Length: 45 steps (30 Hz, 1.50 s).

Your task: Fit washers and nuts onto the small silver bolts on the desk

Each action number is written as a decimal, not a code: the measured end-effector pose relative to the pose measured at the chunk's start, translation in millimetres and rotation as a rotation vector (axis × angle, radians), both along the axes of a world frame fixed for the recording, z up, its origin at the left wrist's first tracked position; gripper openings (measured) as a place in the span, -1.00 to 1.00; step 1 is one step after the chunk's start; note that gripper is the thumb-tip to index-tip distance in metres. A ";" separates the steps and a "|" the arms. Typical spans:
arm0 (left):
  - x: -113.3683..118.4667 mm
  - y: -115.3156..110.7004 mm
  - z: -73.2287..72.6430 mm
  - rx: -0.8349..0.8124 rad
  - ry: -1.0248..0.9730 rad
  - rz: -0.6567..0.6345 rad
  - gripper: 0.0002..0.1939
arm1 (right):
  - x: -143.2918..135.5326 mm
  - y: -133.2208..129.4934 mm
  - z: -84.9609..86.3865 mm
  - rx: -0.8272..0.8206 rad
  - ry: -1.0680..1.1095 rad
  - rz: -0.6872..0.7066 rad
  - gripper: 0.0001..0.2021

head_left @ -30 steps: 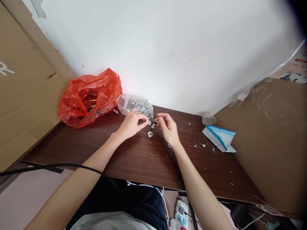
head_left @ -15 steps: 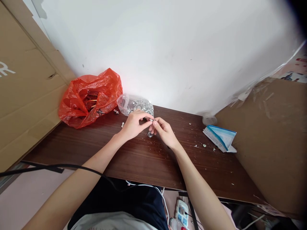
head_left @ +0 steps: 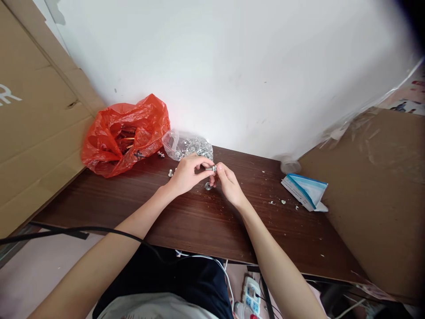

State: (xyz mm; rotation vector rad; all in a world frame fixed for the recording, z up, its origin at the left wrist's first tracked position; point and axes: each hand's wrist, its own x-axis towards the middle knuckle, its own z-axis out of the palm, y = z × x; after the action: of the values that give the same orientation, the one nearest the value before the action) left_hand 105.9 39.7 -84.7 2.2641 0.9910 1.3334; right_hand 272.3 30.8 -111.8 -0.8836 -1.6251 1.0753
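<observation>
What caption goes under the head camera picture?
Left hand and right hand hold a metal bolt above the brown tabletop, near a clear plastic bag.

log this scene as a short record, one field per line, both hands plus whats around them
left hand: pinching a small metal fastener
right hand: fingertips at the fastener's right end
brown table: under both hands
round metal piece: on the table, just below the hands
clear bag: behind the left hand, holding many metal parts
red bag: left of the clear bag, open
blue-and-white packet: on the table's right side
</observation>
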 end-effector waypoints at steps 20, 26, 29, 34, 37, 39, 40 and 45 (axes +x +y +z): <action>-1.9 -0.1 3.0 0.014 0.007 -0.005 -0.91 | -0.2 -0.1 9.1 -0.031 0.085 0.001 -0.68; -6.8 4.5 5.1 -0.021 -0.094 0.056 -0.92 | 0.8 -0.1 10.7 -0.081 0.213 -0.089 -0.68; -9.6 8.3 5.9 -0.085 -0.241 0.082 -0.89 | 1.9 1.6 10.1 -0.097 0.269 -0.152 -0.66; -14.9 14.3 7.4 -0.189 -0.469 0.129 -0.87 | 4.5 4.0 10.1 -0.099 0.302 -0.202 -0.66; -16.5 16.6 7.0 -0.231 -0.511 0.146 -0.88 | 5.0 4.0 9.8 -0.075 0.273 -0.212 -0.65; -16.0 17.0 5.7 -0.263 -0.494 0.127 -0.88 | 4.8 3.6 9.6 -0.047 0.249 -0.217 -0.66; -15.1 16.7 4.9 -0.274 -0.471 0.114 -0.87 | 4.6 3.2 9.7 -0.034 0.238 -0.216 -0.67; -7.3 9.2 2.1 -0.181 -0.277 0.032 -0.81 | 3.8 0.6 10.5 -0.030 0.211 -0.161 -0.71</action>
State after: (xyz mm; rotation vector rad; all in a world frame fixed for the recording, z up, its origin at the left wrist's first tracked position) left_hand 98.6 48.9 -82.6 1.8786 1.0083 1.4584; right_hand 276.1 31.4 -101.3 -0.8739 -1.3441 1.0454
